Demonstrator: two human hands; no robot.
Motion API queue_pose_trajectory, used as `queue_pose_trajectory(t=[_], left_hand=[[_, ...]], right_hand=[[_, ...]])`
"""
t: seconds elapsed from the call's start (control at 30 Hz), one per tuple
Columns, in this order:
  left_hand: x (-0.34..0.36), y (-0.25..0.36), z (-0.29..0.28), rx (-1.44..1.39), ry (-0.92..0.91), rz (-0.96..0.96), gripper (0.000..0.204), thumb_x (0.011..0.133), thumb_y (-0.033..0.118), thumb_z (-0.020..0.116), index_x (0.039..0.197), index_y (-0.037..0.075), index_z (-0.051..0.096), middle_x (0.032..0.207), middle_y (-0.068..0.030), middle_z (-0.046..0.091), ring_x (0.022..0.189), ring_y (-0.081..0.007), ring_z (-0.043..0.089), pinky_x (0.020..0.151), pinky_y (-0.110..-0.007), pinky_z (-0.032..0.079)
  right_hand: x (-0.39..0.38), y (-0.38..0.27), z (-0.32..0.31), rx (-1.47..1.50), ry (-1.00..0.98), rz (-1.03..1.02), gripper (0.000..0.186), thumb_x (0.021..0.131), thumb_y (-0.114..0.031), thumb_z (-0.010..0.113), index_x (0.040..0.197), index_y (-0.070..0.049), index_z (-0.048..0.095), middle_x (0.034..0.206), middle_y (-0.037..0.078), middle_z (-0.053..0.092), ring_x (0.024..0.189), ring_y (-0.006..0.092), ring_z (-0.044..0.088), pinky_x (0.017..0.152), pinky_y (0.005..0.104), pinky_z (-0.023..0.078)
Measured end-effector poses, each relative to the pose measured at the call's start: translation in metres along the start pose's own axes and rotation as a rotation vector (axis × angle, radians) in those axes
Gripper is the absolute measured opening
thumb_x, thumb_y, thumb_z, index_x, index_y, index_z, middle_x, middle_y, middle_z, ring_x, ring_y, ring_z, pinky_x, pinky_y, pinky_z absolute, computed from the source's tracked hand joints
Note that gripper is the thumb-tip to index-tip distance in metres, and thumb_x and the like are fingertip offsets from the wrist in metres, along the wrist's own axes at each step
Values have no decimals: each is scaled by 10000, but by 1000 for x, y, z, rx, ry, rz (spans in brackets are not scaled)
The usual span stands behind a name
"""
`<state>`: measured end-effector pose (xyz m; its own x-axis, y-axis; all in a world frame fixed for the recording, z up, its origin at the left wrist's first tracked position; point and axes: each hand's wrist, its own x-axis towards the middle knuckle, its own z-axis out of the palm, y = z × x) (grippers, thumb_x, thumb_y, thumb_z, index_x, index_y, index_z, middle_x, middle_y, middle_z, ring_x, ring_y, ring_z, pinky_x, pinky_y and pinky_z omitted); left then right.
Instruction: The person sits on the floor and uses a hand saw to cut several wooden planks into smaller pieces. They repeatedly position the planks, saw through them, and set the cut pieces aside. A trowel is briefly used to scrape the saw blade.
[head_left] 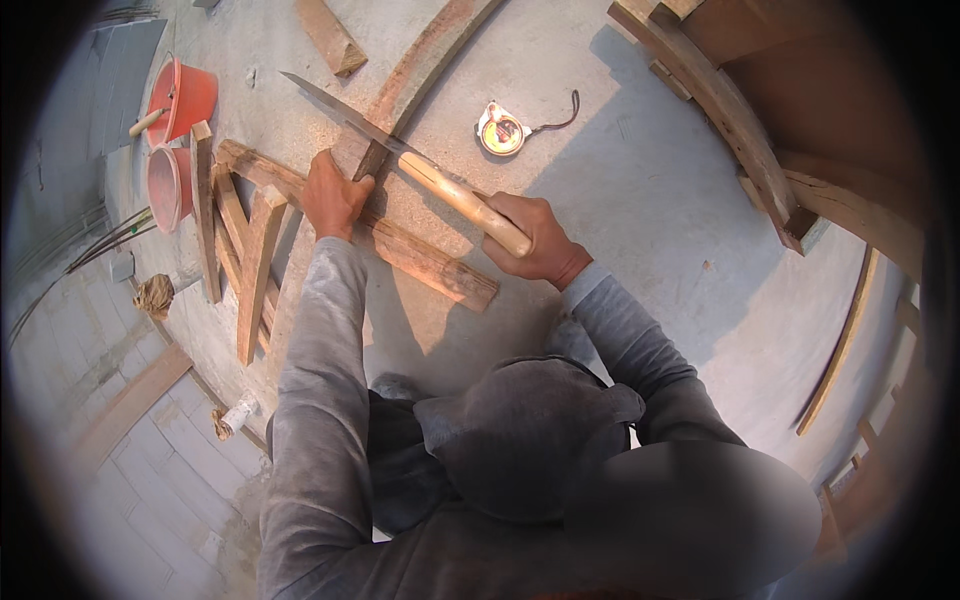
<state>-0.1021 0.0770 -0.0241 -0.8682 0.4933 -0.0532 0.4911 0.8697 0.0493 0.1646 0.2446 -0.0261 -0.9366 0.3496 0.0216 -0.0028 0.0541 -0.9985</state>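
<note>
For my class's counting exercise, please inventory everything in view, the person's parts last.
Handsaw: one, grey and tan, centre.
Long timber: one, brown, under handsaw.
Cross timber: one, brown, below handsaw.
Sawdust: uncountable, tan, around handsaw.
Offcut: one, brown, top.
Tape measure: one, whitish, right of blade.
Buckets: two, red, upper left.
Wooden handle: one, tan, beside buckets.
Loose timbers: several, brown, left.
Rods: several, dark, left.
Crumpled item: one, brown, left.
Plank: one, brown, lower left.
Wooden structure: one, brown, upper right.
Strip: one, yellowish, right.
Floor: one, grey, throughout.
Left grip: one, bare, at timbers' crossing.
Right grip: one, bare, on handsaw.
Sleeves: two, grey, lower centre.
</note>
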Motion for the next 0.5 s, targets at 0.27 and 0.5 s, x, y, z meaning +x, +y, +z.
queue_pose_trajectory(t=[0.27,0.5], left_hand=[[-7,-7,-10,0,-56,-85,592,654,335,797,1107,17,586,1070,-224,681,1017,-422,658,860,-486,521],[-7,-3,1,1,39,-4,581,666,323,800,1107,16,581,1090,-215,673,1022,-408,655,854,-479,526]], right_hand=[[-165,-42,-69,-181,-29,67,186,735,7,638,911,-51,633,812,140,691,822,347,743,1042,478,524],[4,3,5,-10,1,-4,272,755,-105,735,985,-11,625,814,178,639,674,326,628,623,413,486]])
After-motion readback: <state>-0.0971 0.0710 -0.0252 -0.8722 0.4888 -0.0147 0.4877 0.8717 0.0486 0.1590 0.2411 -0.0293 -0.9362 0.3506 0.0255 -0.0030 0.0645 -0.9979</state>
